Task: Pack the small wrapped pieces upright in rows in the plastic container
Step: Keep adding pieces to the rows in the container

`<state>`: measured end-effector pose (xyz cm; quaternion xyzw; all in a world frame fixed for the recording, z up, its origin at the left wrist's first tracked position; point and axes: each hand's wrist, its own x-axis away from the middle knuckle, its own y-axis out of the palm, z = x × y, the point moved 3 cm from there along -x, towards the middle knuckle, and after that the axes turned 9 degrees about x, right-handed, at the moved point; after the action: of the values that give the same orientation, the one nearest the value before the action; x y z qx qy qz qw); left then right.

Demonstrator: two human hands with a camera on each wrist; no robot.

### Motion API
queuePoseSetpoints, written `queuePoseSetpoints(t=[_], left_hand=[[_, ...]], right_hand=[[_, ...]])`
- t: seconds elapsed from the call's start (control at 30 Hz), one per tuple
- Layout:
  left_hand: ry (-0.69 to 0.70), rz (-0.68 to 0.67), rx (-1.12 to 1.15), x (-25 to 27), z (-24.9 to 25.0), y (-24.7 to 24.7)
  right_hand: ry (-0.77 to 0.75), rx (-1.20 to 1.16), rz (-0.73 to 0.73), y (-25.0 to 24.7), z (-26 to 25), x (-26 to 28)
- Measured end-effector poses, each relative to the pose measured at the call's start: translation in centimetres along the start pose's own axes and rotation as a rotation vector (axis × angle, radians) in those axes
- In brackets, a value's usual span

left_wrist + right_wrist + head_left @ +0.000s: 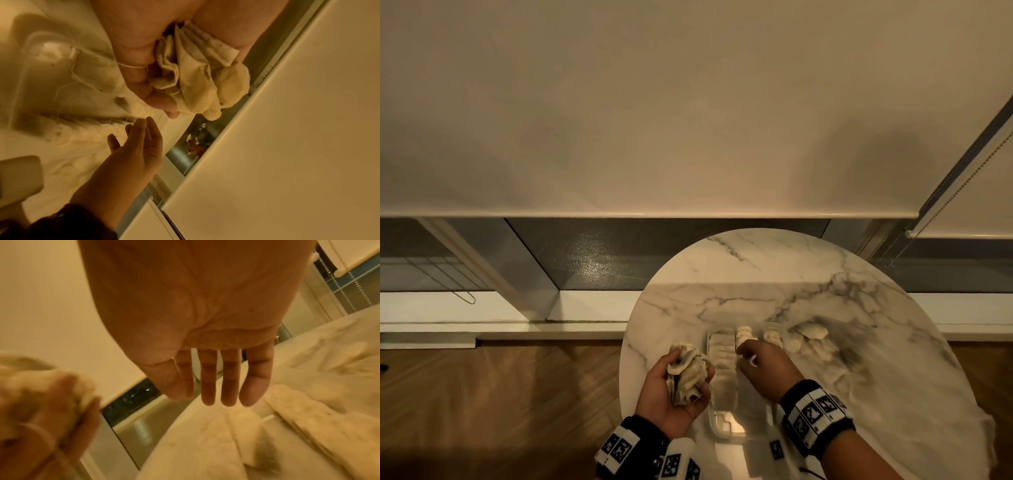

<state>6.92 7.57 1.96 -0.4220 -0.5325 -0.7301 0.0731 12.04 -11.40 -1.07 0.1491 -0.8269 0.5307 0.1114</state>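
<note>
- My left hand (671, 383), low centre of the head view, curls its fingers round a bunch of small cream wrapped pieces (686, 373), a thread looped over one finger.
- My right hand (763, 368) hangs over the clear plastic container (726, 428), fingers straight, slightly spread, holding nothing.
- Rows of pieces stand inside the container (722, 356); its near end is bare.
- A loose heap of pieces (811, 339) lies just right of the container, blurred.
- The round white marble table (756, 274) has bare top towards the upper frame; its left edge runs close beside my left hand.
</note>
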Motion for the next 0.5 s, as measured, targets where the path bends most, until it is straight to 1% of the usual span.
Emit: queuePoseSetpoints(t=[0.07,0.1,0.2,0.33,0.4,0.5], left_hand=[[0.001,-0.026,0.001,0.2,-0.2,0.6],[0.005,-0.043,-0.005,0.4,-0.4,1.1],[0.030,-0.103,0.014,1.0,-0.9,2.7],[0.106,-0.148,0.089,1.7,-1.4,4.1],[0.148,-0.172,0.089,2.1,-1.6,4.5],[0.186,-0.182,0.103,2.4,-1.5,4.3]], right_hand=[[-0.083,-0.075,0.103,-0.9,-1.2,1.8],[-0.124,-0.106,0.132,-1.4,-1.8,2.9],[-0.187,-0.177,0.190,-2.1,-3.1,5.1],[-0.262,-0.298,0.295,-4.0,-4.8,7.0],[-0.289,-0.370,0.346,-4.7,-5.7,8.0],[-0.362,-0.366,0.406,-5.2,-6.8,9.3]])
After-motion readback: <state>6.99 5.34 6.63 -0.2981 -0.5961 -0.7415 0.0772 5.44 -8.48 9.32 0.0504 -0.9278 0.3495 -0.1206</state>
